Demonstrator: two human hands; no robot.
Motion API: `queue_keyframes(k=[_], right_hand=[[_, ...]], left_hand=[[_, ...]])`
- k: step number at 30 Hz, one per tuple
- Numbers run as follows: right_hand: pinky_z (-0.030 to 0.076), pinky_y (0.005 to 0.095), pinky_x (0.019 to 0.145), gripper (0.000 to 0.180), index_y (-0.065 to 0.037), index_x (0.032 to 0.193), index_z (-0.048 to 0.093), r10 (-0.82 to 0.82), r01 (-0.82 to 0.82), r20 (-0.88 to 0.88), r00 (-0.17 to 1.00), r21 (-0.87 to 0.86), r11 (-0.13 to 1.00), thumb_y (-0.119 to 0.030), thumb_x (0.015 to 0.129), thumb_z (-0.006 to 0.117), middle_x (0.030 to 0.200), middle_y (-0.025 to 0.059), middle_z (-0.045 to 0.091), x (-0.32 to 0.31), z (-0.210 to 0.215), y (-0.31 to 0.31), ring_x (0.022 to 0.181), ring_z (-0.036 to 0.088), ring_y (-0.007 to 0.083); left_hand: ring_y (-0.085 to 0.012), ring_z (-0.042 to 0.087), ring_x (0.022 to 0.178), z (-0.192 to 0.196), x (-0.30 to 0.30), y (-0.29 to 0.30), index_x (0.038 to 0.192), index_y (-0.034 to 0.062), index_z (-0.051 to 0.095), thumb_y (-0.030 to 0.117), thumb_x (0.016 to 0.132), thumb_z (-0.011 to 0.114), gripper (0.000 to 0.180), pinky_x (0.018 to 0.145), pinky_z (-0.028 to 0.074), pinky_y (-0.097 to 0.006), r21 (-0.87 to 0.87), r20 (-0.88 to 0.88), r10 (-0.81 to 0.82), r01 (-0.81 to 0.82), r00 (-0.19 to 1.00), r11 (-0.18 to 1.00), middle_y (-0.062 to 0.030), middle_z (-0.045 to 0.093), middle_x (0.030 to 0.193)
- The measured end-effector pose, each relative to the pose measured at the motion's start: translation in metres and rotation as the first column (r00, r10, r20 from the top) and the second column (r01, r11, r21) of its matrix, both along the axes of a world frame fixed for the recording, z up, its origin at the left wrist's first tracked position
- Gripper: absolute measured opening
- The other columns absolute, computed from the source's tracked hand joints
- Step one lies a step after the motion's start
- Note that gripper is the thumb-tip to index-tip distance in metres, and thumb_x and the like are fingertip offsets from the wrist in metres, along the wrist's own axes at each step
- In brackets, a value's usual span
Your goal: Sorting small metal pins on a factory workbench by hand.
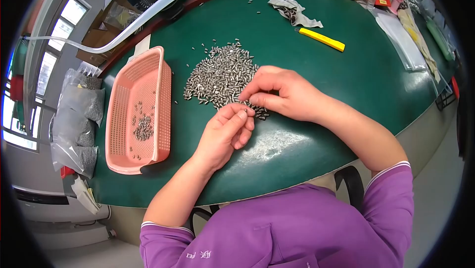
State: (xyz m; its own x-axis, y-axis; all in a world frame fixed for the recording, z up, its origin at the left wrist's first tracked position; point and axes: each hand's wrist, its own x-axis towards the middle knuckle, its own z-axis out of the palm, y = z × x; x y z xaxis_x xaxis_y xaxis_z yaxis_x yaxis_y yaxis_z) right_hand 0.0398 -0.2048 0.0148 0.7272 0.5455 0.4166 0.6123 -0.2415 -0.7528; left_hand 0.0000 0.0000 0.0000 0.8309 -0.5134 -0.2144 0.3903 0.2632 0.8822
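A heap of small silvery metal cylinders (217, 72) lies on the green tabletop. My left hand (225, 129) is at the near edge of the heap, its thumb and forefinger pinched on one small metal cylinder (246, 111). Just above and to the right, my right hand (287, 92) reaches over the heap's right side. Its thumb and forefinger are curled close together among the cylinders; what lies between them, if anything, is too small to make out. To the left stands a pink plastic basket (165, 114) with a smaller group of the metal pieces (143, 128) inside.
A yellow cutter knife (321, 39) and a crumpled white wrapping with dark pieces (295, 12) lie at the far right. Filled clear bags (79, 114) line the left edge. A pale hose (143, 21) crosses the upper left. Flat plastic sleeves (401, 40) lie at the right edge.
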Motion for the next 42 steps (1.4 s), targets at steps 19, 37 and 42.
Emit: queue_keyframes(k=[19,37,42], right_hand=[[0.047,0.0373,0.077,0.013,-0.011,0.088,0.063,-0.209,0.242,0.133,0.969,-0.326,0.914,-0.01,0.075,0.066,0.087,0.0061,0.056,0.003,-0.008,-0.012,0.09,0.056,0.0255],[0.048,0.0284,0.072,0.014,-0.009,0.092,0.065,0.074,-0.073,-0.252,0.965,0.01,0.997,-0.016,0.081,0.067,0.088,0.0039,0.054,-0.007,0.004,0.004,0.083,0.056,0.0147],[0.046,0.0272,0.068,0.015,-0.01,0.096,0.065,-0.114,0.118,-0.181,0.977,0.014,0.993,-0.009,0.081,0.066,0.087,0.0027,0.056,-0.002,0.004,0.0,0.078,0.056,0.0133]], left_hand=[[-0.0118,0.043,0.056,0.001,0.001,0.0,0.109,-0.0004,0.052,0.019,0.099,0.035,0.028,0.048,0.035,-0.022,-0.055,-0.027,0.057,-0.058,0.998,0.997,-0.0095,0.055,0.086],[-0.0051,0.046,0.059,0.0,-0.001,-0.001,0.109,0.0044,0.051,0.01,0.093,0.053,0.017,0.048,0.036,-0.016,0.003,0.015,0.044,-0.044,0.999,0.999,-0.0043,0.056,0.086],[-0.0068,0.044,0.056,-0.001,0.0,-0.001,0.103,0.0051,0.052,0.013,0.095,0.05,0.011,0.046,0.034,-0.017,-0.054,0.004,0.059,-0.058,0.998,0.997,-0.0057,0.056,0.084]])
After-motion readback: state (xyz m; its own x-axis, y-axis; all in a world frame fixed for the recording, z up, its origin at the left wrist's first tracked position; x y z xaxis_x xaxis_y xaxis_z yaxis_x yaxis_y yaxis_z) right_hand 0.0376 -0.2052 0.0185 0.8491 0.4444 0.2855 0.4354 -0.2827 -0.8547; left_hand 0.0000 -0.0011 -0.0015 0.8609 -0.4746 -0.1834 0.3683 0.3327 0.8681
